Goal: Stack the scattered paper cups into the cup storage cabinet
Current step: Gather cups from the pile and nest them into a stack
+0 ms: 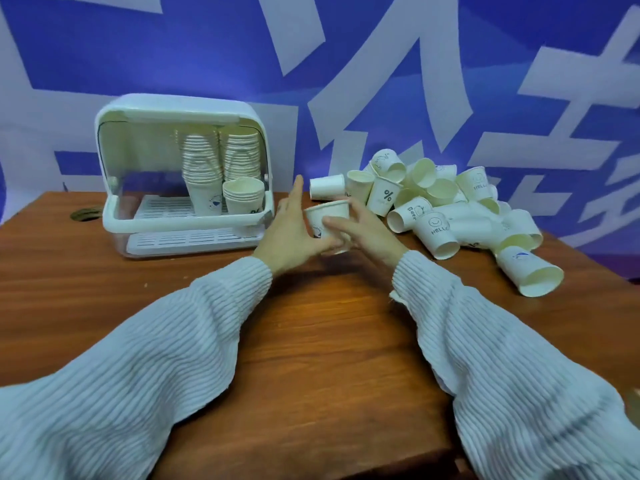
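Both hands meet above the middle of a wooden table [311,341], arms in pale ribbed sleeves [166,341] reaching in from the near edge. Between the hands sits one upright paper cup [327,216], mouth up. The left hand [294,233] is against the cup's left side with fingers mostly straight, its index finger pointing up and away. The right hand [367,230] curls its fingers around the cup's right side and front, holding it.

Just right of the hands and slightly farther off, a pile of loose cups [446,202] lies scattered, most tipped on their sides, some printed with "HELLO" or a percent sign. One cup [528,271] lies apart at the pile's near right end.

Left of the hands and farther back stands the white cup storage cabinet [114,161], its front open. Inside are two tall stacks [221,157] side by side and a shorter stack [242,195] in front. Behind everything hangs a blue and white backdrop [381,64].
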`<state>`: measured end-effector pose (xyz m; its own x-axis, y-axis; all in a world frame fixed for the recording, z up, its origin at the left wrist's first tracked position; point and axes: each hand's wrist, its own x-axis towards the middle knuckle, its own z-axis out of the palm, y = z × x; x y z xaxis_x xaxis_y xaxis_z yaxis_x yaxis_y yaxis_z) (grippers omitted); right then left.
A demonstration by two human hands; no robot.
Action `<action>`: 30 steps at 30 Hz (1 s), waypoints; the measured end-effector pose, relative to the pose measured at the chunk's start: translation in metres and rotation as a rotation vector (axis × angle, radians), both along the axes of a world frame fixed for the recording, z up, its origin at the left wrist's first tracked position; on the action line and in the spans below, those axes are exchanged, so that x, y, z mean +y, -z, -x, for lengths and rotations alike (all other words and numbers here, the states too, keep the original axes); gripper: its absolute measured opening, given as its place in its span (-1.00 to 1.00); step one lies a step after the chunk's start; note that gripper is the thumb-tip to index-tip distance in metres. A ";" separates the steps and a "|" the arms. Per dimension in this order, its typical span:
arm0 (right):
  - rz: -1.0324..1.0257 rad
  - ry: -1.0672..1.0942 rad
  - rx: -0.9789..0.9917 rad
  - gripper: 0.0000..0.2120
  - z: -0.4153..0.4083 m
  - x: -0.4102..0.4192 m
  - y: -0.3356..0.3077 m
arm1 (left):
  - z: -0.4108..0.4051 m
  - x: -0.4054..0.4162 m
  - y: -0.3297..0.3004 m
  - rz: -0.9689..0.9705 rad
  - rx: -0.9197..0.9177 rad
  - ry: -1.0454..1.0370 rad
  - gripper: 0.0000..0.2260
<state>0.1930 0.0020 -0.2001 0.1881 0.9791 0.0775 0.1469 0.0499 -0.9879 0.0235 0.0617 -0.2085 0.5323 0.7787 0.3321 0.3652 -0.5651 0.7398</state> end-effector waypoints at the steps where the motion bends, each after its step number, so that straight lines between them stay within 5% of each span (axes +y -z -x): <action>1: 0.011 -0.022 -0.007 -0.36 -0.004 -0.008 0.000 | -0.007 -0.005 0.003 0.038 -0.009 0.019 0.10; 4: -0.050 0.235 -0.163 -0.54 -0.030 -0.026 -0.011 | -0.026 -0.023 0.012 0.026 0.042 0.036 -0.10; 7: 0.001 0.718 -0.605 -0.47 -0.079 -0.040 -0.016 | -0.039 -0.037 0.014 0.024 0.073 0.053 -0.21; 12: 0.307 0.720 -0.828 -0.44 -0.121 -0.062 0.003 | -0.047 -0.046 0.014 -0.008 0.076 0.057 -0.23; 16: 0.333 0.736 -0.832 -0.57 -0.124 -0.068 0.006 | -0.037 -0.045 0.010 -0.020 0.071 0.036 -0.21; 21: 0.478 0.549 -0.843 -0.12 -0.108 -0.067 -0.016 | -0.015 -0.038 0.003 -0.026 0.039 -0.003 -0.20; 30: -0.076 0.387 -0.414 -0.22 -0.018 -0.035 -0.060 | 0.030 -0.031 -0.011 -0.090 -0.325 -0.264 -0.23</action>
<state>0.2107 -0.0326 -0.1404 0.4710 0.8335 0.2890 0.5428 -0.0156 -0.8397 -0.0069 0.0308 -0.1978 0.1750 0.8344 0.5226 0.2619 -0.5511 0.7923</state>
